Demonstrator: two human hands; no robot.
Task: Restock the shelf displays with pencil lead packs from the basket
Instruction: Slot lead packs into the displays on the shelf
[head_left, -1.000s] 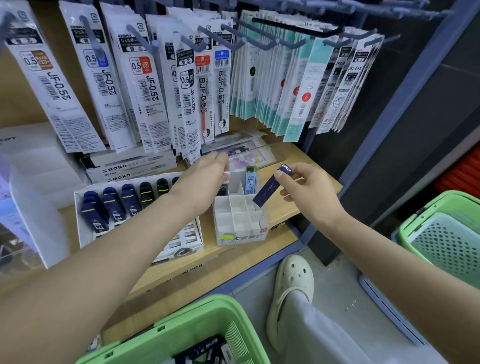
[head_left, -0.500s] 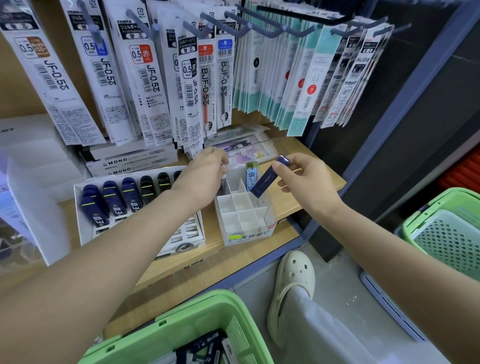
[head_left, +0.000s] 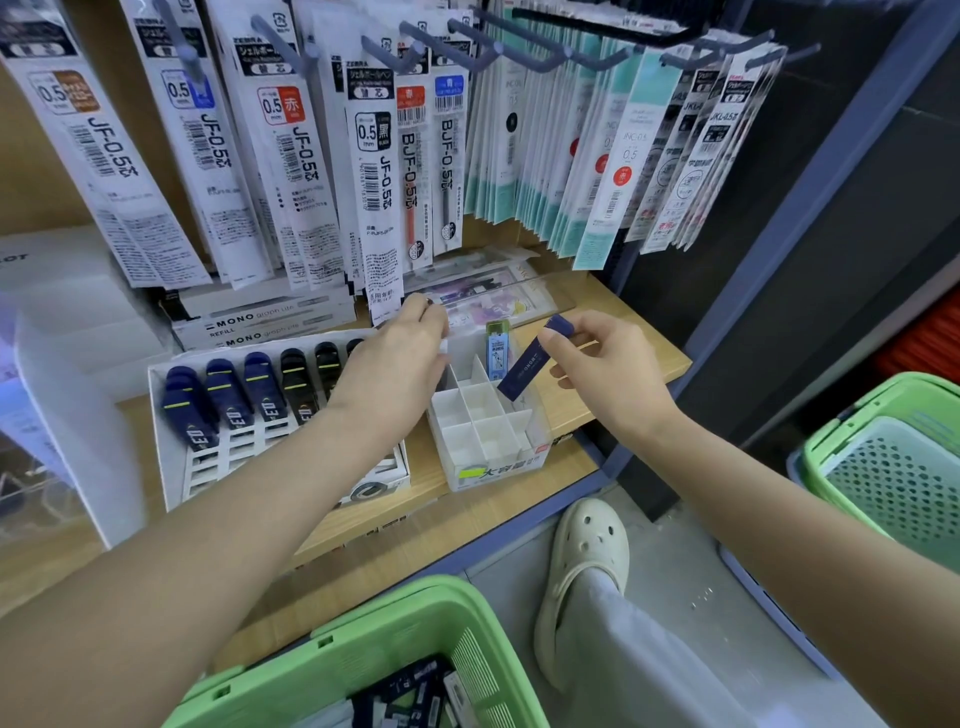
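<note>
More packs (head_left: 410, 696) are lying in the green basket (head_left: 322, 644). Farther on, the right hand (head_left: 608, 369) is pinching a blue lead pack (head_left: 527, 366), its low end slanting down-left into the white box (head_left: 485, 434). The left hand (head_left: 400, 358) is curling at the box's far corner; I cannot tell its grip.

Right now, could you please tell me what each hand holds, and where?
The right hand pinches a blue lead pack near its upper end. The left hand is at the white box; whether it grips cannot be told.
</note>
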